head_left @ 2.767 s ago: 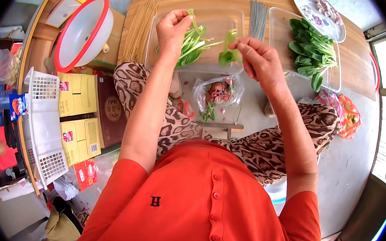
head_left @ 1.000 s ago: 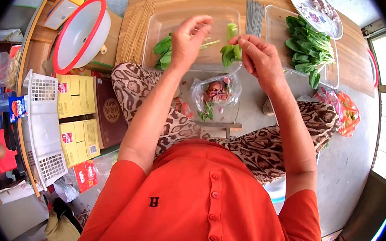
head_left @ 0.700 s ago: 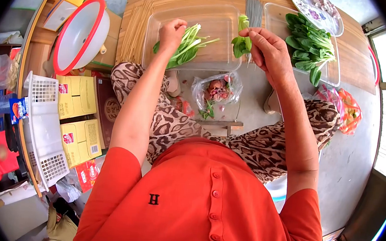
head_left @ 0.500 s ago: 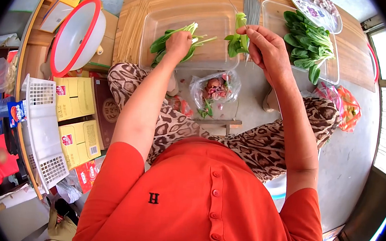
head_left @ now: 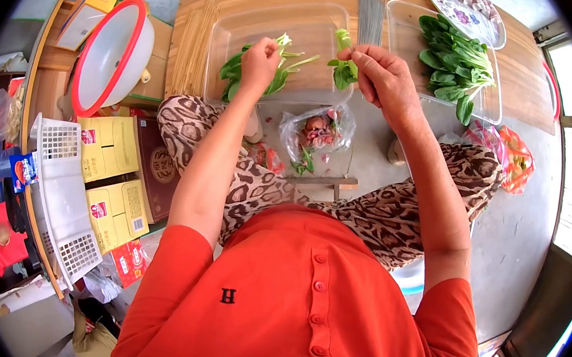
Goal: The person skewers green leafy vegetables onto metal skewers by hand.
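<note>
My left hand (head_left: 259, 66) is closed in a pinch over the leafy greens (head_left: 289, 71) in the left clear tray (head_left: 325, 20); what its fingertips grip is too small to make out. Over that tray's right edge, my right hand (head_left: 390, 84) is closed on a thin skewer, hardly visible now, that carries a small bunch of greens (head_left: 342, 72). The bunch hangs just left of the fingertips, leaves downward. More leafy greens (head_left: 456, 60) lie in the right clear tray (head_left: 401, 24). Between the trays is a bundle of thin grey sticks (head_left: 369, 18).
Wooden sticks (head_left: 195, 46) lie at the table's left. A patterned plate (head_left: 463, 16) stands at the back right. Below the table edge sits a plastic bag of scraps (head_left: 318, 132). A red-rimmed basin (head_left: 110, 56) and yellow boxes (head_left: 111, 148) are on the left.
My left hand has come down to the greens pile, then lifted slightly. My right hand moved up and right with its bunch, then back down and left. The view has shifted slightly.
</note>
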Available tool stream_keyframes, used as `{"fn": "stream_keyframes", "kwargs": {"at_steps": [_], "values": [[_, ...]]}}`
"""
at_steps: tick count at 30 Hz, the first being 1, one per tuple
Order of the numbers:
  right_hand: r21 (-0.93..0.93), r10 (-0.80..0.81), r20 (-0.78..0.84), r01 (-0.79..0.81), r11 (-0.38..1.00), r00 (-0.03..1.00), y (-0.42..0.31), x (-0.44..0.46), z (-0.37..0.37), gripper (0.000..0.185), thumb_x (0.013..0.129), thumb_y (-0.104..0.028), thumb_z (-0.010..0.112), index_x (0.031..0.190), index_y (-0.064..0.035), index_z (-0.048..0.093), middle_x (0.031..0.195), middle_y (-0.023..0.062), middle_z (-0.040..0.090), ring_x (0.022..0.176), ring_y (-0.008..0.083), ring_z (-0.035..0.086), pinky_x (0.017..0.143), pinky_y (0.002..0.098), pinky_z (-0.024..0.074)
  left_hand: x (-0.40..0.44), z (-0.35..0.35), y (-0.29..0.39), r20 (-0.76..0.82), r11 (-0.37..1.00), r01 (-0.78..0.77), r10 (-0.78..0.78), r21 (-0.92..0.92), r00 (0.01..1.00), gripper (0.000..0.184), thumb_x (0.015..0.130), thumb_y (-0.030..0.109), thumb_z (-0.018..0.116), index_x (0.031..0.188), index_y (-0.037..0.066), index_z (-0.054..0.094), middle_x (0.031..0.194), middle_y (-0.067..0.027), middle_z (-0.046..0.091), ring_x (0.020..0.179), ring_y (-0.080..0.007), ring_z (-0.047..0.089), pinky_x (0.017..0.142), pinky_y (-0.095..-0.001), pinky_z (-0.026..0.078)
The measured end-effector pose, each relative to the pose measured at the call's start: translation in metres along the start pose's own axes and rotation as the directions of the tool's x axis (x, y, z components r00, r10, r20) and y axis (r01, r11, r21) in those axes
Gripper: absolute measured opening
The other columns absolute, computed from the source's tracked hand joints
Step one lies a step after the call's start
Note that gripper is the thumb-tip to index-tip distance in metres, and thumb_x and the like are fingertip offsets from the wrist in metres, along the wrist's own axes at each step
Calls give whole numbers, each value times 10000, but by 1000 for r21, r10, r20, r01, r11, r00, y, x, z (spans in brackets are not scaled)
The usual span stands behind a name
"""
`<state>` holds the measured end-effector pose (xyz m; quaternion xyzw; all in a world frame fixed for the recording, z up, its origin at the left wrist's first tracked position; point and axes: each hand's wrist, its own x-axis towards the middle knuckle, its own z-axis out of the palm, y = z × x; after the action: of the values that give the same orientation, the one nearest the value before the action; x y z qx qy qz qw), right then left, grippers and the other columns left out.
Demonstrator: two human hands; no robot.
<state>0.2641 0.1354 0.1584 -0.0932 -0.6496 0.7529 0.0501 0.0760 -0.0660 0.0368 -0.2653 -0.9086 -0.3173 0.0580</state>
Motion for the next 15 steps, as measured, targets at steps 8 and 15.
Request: {"fn": "stream_keyframes", "kwargs": {"at_steps": [8,15], "values": [[-48,82,118,-77,996,990,-2,-11,22,253,980,-218,480,1016,-38,654,496,-69,391,428,19,319,410,196,223,-3,-52,79,-39,631,173,-307,-756,951,103,860,65,647,911,-24,654,767,-29,646,646,-86,617,583,-233,513],[-33,92,124,-89,995,988,-4,-14,26,248,980,-216,483,1025,-45,657,504,-75,389,435,17,320,414,194,226,-9,-61,100,-83,624,117,-282,-772,956,98,844,60,677,904,-17,685,791,-4,651,722,-56,568,653,-213,463]]}}
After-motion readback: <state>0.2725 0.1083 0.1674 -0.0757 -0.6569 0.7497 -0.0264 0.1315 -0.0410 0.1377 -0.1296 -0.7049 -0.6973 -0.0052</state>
